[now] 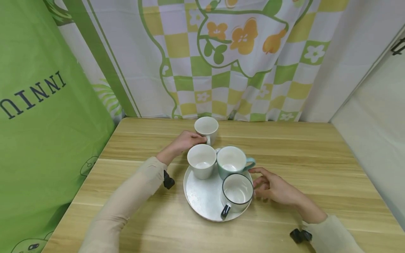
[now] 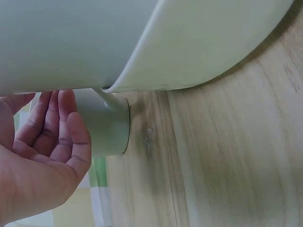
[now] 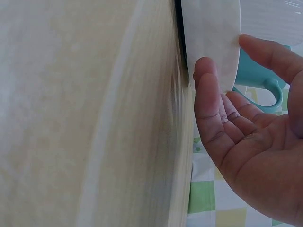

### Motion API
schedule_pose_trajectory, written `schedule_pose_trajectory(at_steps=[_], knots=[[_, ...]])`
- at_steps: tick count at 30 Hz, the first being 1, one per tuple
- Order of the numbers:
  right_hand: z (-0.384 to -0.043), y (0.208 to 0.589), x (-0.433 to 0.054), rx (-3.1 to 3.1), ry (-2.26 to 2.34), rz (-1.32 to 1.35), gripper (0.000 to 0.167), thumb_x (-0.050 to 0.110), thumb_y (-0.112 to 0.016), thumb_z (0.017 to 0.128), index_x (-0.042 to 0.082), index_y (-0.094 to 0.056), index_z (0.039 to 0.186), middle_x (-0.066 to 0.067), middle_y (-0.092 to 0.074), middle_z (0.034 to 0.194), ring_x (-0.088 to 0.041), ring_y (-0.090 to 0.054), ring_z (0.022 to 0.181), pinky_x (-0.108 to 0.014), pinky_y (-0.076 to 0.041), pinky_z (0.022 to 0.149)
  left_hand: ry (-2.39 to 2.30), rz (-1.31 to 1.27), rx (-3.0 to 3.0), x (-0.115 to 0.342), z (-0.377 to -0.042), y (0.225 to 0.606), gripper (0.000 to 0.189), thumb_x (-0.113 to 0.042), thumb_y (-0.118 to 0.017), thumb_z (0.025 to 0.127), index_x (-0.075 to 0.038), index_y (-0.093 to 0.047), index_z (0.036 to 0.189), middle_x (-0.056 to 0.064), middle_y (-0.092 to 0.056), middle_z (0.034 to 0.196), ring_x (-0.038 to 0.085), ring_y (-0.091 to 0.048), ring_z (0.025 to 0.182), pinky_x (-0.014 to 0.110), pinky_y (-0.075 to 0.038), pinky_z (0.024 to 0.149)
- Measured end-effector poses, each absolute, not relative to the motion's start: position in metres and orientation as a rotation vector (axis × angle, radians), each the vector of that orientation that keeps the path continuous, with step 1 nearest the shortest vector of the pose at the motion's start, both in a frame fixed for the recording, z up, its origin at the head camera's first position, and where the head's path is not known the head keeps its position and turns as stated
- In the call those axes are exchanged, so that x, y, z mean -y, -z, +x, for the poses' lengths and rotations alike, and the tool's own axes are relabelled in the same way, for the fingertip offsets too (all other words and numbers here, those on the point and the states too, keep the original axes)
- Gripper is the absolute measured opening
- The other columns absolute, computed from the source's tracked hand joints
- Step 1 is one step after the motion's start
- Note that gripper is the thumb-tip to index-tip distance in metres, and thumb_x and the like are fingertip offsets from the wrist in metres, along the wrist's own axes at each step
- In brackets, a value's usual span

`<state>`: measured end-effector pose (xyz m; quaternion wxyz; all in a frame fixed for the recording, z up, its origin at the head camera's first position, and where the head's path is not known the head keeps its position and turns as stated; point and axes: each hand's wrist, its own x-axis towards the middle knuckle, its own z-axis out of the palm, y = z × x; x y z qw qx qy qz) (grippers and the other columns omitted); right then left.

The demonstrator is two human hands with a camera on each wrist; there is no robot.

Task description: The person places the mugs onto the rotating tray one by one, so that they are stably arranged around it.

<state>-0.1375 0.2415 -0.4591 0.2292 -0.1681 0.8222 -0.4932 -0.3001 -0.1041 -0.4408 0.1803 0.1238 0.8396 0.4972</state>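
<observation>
At the back stands a white mug (image 1: 207, 125), its handle toward me. My left hand (image 1: 190, 140) pinches that handle; in the left wrist view the fingers (image 2: 79, 137) curl beside it, tips partly hidden by a nearer mug. A round white tray (image 1: 200, 196) bears another white mug (image 1: 201, 158), a teal mug (image 1: 229, 160) and a white mug with black rim and handle (image 1: 237, 189). Loosely bent, my right hand (image 1: 273, 186) is at the tray's right side, around no handle. The right wrist view shows its thumb (image 3: 255, 45) right at the tray's rim.
The wooden table (image 1: 152, 218) carries the tray and the back mug. A patterned curtain (image 1: 215, 88) hangs along its far edge, close behind the back mug. Green cloth (image 1: 41, 140) borders the left side and a pale panel (image 1: 379, 123) the right.
</observation>
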Motion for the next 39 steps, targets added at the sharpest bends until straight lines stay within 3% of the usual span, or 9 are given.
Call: schedule_pose_trajectory(at_steps=[8,23,30,39], knots=[[-0.137,0.460,-0.241,-2.279,1.340,-0.469,0.073,0.013,-0.073,0.089,0.004,-0.033,0.150,-0.021,-0.066,0.111,-0.026,-0.068,0.077,-0.037,-0.058,0.058,-1.419,0.346,-2.368,0.101,-0.299,0.440,0.032,-0.033,-0.071,0.093,-0.004,-0.078,0.105,0.011,-0.076,0.109,0.018,-0.066,0.102,0.024,-0.053,0.081],[-0.137,0.463,-0.242,-2.264,1.366,-0.464,0.071,0.010,-0.072,0.089,0.003,-0.034,0.149,-0.021,-0.067,0.109,-0.025,-0.068,0.077,-0.037,-0.058,0.057,-1.419,0.333,-2.334,0.108,-0.298,0.441,0.032,-0.032,-0.069,0.095,-0.005,-0.076,0.108,0.010,-0.074,0.114,0.021,-0.064,0.108,0.027,-0.053,0.086],[-0.138,0.464,-0.242,-2.271,1.355,-0.468,0.072,0.009,-0.072,0.089,0.004,-0.033,0.150,-0.021,-0.066,0.110,-0.024,-0.067,0.077,-0.037,-0.058,0.058,-1.502,0.284,-2.249,0.115,-0.300,0.443,0.031,-0.026,-0.069,0.095,0.001,-0.073,0.110,0.006,-0.074,0.103,0.012,-0.065,0.091,0.025,-0.055,0.079],[-0.138,0.462,-0.243,-2.283,1.337,-0.472,0.072,0.011,-0.072,0.090,0.005,-0.033,0.150,-0.020,-0.067,0.110,-0.024,-0.068,0.077,-0.036,-0.058,0.058,-1.640,0.200,-2.143,0.123,-0.308,0.447,0.030,-0.015,-0.069,0.094,0.009,-0.068,0.112,-0.003,-0.072,0.080,0.009,-0.067,0.074,0.024,-0.057,0.074]])
